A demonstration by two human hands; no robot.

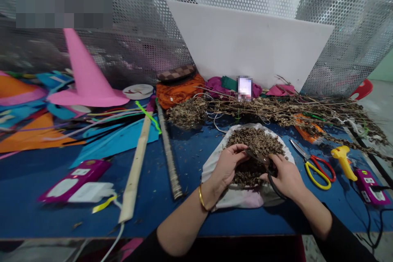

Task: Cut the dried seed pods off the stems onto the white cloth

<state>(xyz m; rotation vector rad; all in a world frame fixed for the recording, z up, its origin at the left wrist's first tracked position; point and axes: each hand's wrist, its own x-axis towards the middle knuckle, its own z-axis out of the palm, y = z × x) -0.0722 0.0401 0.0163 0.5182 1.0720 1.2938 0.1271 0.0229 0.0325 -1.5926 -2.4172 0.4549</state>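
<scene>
A white cloth (211,161) lies in front of me with a heap of crumbled dried plant bits (256,135) on it. Over this heap, my left hand (229,163) pinches a small brownish piece of dried plant between thumb and fingers; its exact shape is hard to make out. My right hand (285,176) grips black-handled scissors (274,186), the dark loop hanging below the fingers. Their blades point left toward my left fingertips. Beside my right hand, scissors with red and yellow handles (319,172) rest partly open on the blue table (184,221).
Dried plant stalks (270,110) stretch along the back, before a lit phone (245,88) and a white board (251,45). At right are a yellow glue gun (344,159) and a purple power strip (371,186). Left stand a wooden stick (136,172) and a pink cone hat (86,77).
</scene>
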